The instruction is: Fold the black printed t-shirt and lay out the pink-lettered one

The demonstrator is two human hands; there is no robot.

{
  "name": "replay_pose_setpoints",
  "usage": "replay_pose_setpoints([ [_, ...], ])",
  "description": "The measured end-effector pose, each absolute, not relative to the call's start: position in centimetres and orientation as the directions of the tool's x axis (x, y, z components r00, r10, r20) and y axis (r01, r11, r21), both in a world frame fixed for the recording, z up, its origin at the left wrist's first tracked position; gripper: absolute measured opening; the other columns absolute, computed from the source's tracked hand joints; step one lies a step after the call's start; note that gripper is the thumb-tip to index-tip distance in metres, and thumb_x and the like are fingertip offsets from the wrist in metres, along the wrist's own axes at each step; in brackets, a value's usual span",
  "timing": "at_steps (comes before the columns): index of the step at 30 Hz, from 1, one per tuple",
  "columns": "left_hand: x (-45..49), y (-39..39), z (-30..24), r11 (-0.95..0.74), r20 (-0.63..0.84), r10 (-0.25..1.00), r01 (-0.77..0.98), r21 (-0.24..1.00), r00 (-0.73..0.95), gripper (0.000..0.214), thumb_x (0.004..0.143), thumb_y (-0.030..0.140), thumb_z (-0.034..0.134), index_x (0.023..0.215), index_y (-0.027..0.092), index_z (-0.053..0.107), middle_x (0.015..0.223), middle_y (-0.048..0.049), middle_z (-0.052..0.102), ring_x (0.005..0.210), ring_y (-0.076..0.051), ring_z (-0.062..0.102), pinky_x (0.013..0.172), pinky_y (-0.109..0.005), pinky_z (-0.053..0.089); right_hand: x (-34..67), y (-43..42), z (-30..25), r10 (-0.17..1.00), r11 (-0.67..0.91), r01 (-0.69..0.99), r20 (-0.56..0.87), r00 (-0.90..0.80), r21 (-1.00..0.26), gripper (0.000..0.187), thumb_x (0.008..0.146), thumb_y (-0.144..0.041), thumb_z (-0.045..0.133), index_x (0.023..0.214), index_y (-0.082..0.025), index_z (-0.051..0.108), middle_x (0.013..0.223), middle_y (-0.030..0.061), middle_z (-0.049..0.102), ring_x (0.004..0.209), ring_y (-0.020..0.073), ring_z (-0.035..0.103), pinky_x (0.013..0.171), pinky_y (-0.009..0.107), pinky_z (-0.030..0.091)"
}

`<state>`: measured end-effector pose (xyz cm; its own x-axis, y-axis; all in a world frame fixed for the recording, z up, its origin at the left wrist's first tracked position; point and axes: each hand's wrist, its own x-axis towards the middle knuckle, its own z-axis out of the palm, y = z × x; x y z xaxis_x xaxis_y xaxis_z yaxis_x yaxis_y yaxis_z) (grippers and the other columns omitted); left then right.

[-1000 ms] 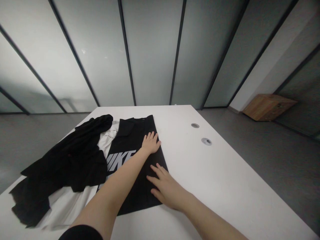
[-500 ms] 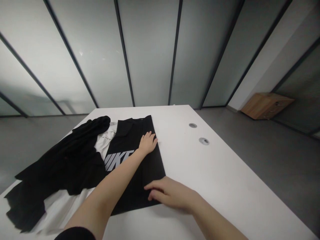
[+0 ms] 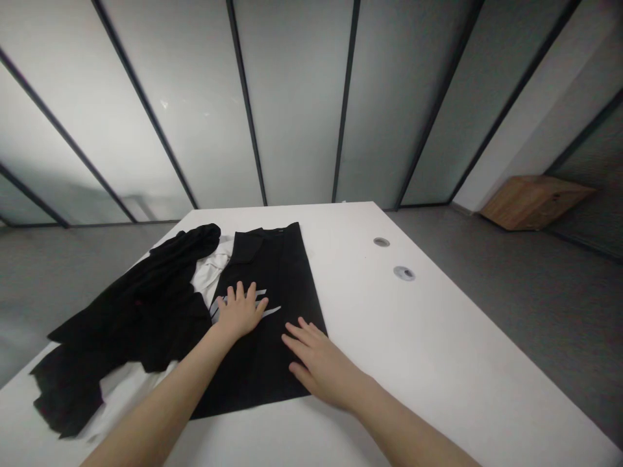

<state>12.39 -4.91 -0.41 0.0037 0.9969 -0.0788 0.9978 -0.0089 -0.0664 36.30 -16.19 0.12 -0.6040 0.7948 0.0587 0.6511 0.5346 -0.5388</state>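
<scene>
A black garment with a white printed logo lies folded into a long strip on the white table. My left hand rests flat on it over the logo, fingers spread, holding nothing. My right hand lies flat on the strip's right edge nearer to me, fingers stretched out and apart. Both forearms reach in from the bottom of the view.
A crumpled black garment lies left of the strip, over a white cloth. Two round cable holes sit in the table's right half. A wooden box stands on the floor at the far right, before frosted glass walls.
My left hand has slid back toward me and leftward, from the strip's far right edge onto the logo. My right hand has moved a little forward, its fingers spread flat again.
</scene>
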Motion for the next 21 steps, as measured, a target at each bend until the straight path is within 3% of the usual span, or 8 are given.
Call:
replay_pose_setpoints([
  [4,11.5,-4.3,-1.3,0.027,-0.072,0.997,0.998,-0.048,-0.031,0.076,0.104,0.061,0.030,0.168,0.020,0.032,0.174,-0.0229,0.025,0.157,-0.051,0.025,0.117,-0.075,0.027,35.9,-16.3,-0.5,0.821,0.478,0.717,-0.031,-0.570,-0.507,0.068,0.101,-0.035,0.060,0.164,-0.015,0.042,0.175,0.0136,0.027,0.162,0.0411,0.015,0.132,0.059,0.020],
  [10,12.7,-1.6,-1.8,-0.048,-0.051,0.998,0.998,-0.026,0.047,0.077,0.104,0.064,0.029,0.169,0.022,0.031,0.175,-0.0198,0.023,0.159,-0.049,0.023,0.120,-0.072,0.024,37.0,-15.4,-0.3,0.873,0.376,0.788,-0.100,-0.478,-0.487,0.068,0.104,-0.040,0.054,0.166,-0.018,0.038,0.177,0.0121,0.018,0.163,0.0401,0.009,0.132,0.058,0.018],
  [21,13.2,5.3,-2.3,-0.157,0.004,0.988,0.986,0.048,0.157,0.077,0.104,0.067,0.027,0.168,0.025,0.032,0.175,-0.0198,0.024,0.159,-0.046,0.025,0.120,-0.072,0.022,38.8,-14.6,-1.0,0.896,0.370,0.771,-0.019,-0.443,-0.519,0.058,0.104,-0.036,0.056,0.159,-0.017,0.052,0.173,0.0167,0.031,0.163,0.0391,0.017,0.129,0.062,0.022],
])
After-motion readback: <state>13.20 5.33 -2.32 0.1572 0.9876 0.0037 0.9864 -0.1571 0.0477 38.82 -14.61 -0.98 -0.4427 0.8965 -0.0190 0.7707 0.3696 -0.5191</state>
